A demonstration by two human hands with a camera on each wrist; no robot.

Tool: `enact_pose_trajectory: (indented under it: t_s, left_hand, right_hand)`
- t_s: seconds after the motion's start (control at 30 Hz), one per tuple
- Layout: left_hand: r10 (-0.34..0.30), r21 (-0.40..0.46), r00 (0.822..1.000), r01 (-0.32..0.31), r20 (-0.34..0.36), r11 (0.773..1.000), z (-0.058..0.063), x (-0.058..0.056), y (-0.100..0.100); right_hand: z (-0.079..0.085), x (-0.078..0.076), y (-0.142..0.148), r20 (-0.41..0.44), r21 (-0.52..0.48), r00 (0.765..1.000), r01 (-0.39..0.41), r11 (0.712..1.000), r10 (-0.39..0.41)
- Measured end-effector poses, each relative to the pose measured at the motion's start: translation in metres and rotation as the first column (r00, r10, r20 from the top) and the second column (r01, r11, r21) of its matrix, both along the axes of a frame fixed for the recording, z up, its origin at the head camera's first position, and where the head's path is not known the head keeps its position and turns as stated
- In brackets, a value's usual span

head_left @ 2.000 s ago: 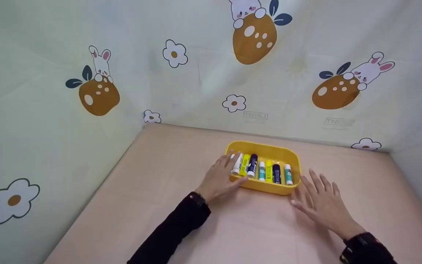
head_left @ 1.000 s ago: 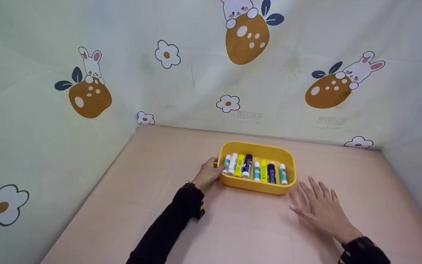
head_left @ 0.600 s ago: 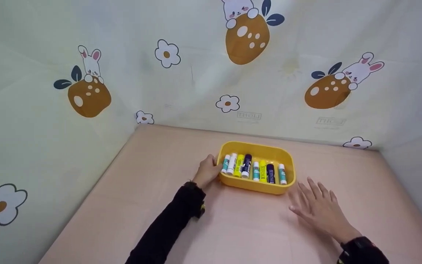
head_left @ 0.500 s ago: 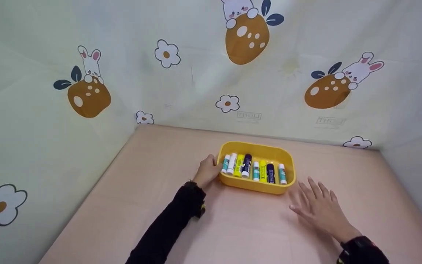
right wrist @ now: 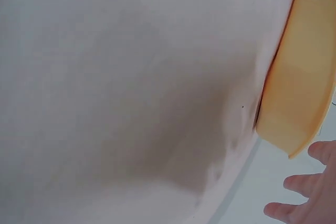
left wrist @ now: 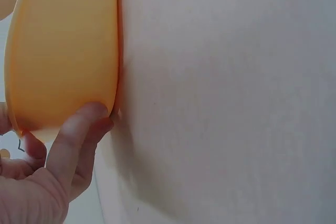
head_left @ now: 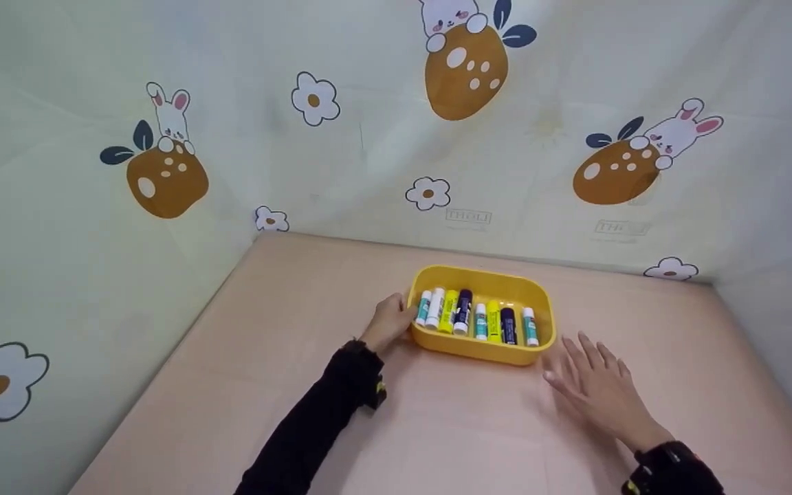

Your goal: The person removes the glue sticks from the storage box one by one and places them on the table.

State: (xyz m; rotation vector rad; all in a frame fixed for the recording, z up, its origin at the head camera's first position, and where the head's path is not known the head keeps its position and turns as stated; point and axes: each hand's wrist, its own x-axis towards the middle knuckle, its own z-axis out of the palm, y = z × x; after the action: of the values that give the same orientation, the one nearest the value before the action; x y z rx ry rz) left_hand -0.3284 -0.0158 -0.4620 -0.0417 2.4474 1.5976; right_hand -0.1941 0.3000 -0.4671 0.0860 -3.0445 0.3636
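Note:
A yellow plastic box (head_left: 478, 349) stands on the table in the head view, with a row of glue sticks lying in it. Among them are a white glue stick (head_left: 435, 307), a yellow one (head_left: 493, 322) and a dark purple one (head_left: 463, 311); others have teal labels. My left hand (head_left: 389, 322) holds the box's left end, thumb at the rim. In the left wrist view its fingertips (left wrist: 95, 110) press the outer wall low down. My right hand (head_left: 602, 392) hovers off the box's right front corner with fingers spread, holding nothing.
A pale pink cloth covers the table (head_left: 341, 275). Behind it and at both sides hang light curtains (head_left: 361, 151) printed with rabbits, fruit and flowers. The box sits toward the back of the table.
My left hand has gone from lying over the glue sticks at the box's left end to gripping that end from outside. The right hand has barely moved.

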Motion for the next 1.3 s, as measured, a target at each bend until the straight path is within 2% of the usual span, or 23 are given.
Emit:
enact_pose_trajectory:
  t_s: [0.07,0.13,0.2,0.3,0.4,0.63,0.77,0.83,0.9,0.97,1.1,1.3]
  left_hand:
    - [0.003,-0.003,1.000,-0.003,-0.002,1.000,-0.001,0.000,0.000]
    - [0.004,-0.004,1.000,-0.004,-0.006,1.000,-0.001,0.000,0.000]
    - [0.000,0.000,1.000,0.000,-0.012,1.000,-0.002,0.000,0.000]
    - [-0.003,0.006,1.000,0.003,-0.013,1.000,-0.002,0.000,-0.001]
    - [-0.005,0.027,1.000,0.005,0.001,1.000,-0.003,0.001,-0.002]
    - [-0.041,0.026,0.999,0.041,-0.018,0.999,-0.003,0.005,-0.002]
    - [-0.050,0.048,0.999,0.050,0.000,0.998,0.000,0.009,-0.001]
    - [-0.050,0.059,0.999,0.050,0.013,0.997,0.002,0.011,0.001]
    - [-0.052,0.063,0.998,0.050,0.022,0.997,0.004,0.012,0.002]
    - [-0.055,0.065,0.998,0.053,0.032,0.996,0.005,0.013,0.003]
    - [-0.061,0.059,0.998,0.059,0.034,0.997,0.006,0.016,0.002]
    - [-0.086,0.043,0.996,0.085,0.022,0.995,0.009,0.026,0.001]
  right_hand:
    - [0.002,-0.002,-0.002,0.044,-0.082,0.999,0.029,0.996,-0.025]
    - [0.006,-0.006,-0.004,0.106,-0.214,0.993,0.067,0.975,-0.045]
    - [0.010,-0.011,-0.007,0.186,-0.361,0.981,0.123,0.925,-0.059]
    - [0.016,-0.020,-0.013,0.297,-0.531,0.951,0.237,0.814,-0.083]
    - [0.018,-0.031,-0.020,0.355,-0.604,0.928,0.318,0.731,-0.111]
    - [0.013,-0.047,-0.023,0.376,-0.731,0.919,0.372,0.572,-0.117]
    - [0.008,-0.051,-0.024,0.399,-0.770,0.910,0.401,0.496,-0.116]
    - [0.006,-0.052,-0.025,0.386,-0.796,0.916,0.391,0.461,-0.112]
    - [0.004,-0.052,-0.025,0.372,-0.809,0.922,0.379,0.448,-0.108]
    - [0.003,-0.050,-0.025,0.355,-0.814,0.929,0.364,0.453,-0.107]
    - [0.004,-0.047,-0.024,0.326,-0.809,0.941,0.329,0.487,-0.094]
    - [0.005,-0.041,-0.021,0.333,-0.787,0.939,0.325,0.525,-0.083]
